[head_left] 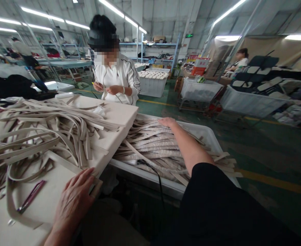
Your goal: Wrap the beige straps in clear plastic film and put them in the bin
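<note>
My left hand (76, 193) is at the near edge of the padded table (119, 108), its fingers bent over a beige fabric strip (97, 188) whose end shows beside the fingertips. With the arm stretched out, my right hand (167, 122) lies on the far side of a thick layer of long beige strips (153, 141) in a white plastic bin (204, 131). Its fingers look extended on top of the strips, though their tips are small in view. A tangled heap of similar strips (70, 126) covers much of the table. Near it lies a purple-handled cutter or snips (31, 196).
Across the table a co-worker in a white jacket (128, 73) holds a small item in both hands. A black cord (158, 177) hangs over the bin's near rim. Further white bins (253, 102) stand on the green floor to the right.
</note>
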`<action>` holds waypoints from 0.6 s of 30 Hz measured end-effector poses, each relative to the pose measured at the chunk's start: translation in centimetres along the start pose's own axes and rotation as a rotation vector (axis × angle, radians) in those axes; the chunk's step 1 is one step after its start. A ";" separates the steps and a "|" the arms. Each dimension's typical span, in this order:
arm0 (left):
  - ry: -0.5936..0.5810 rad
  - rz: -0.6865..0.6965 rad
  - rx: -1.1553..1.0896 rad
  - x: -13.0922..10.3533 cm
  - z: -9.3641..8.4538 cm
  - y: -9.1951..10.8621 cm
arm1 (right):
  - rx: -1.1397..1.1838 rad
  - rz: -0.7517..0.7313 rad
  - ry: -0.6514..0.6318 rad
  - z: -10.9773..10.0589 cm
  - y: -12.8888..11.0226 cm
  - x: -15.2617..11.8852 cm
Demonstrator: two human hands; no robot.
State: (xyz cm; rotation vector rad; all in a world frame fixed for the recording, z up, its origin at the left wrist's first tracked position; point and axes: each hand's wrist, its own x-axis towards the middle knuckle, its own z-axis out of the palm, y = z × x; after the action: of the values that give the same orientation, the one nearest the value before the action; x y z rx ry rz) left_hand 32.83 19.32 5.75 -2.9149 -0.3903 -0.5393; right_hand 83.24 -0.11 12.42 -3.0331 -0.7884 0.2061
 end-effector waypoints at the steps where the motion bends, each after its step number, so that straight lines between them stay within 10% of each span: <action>1: 0.006 0.011 0.003 -0.1 0.1 -0.1 | 0.012 0.015 -0.023 0.3 1.0 -0.1; 18: -0.004 -0.004 -0.093 -1.5 1.7 -2.0 | 0.110 0.134 0.058 5.3 4.8 -4.1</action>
State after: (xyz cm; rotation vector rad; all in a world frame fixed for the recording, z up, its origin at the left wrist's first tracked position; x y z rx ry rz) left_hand 31.47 21.24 3.83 -3.0054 -0.3817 -0.5667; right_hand 81.37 -6.46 7.56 -2.9744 -0.5512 0.1545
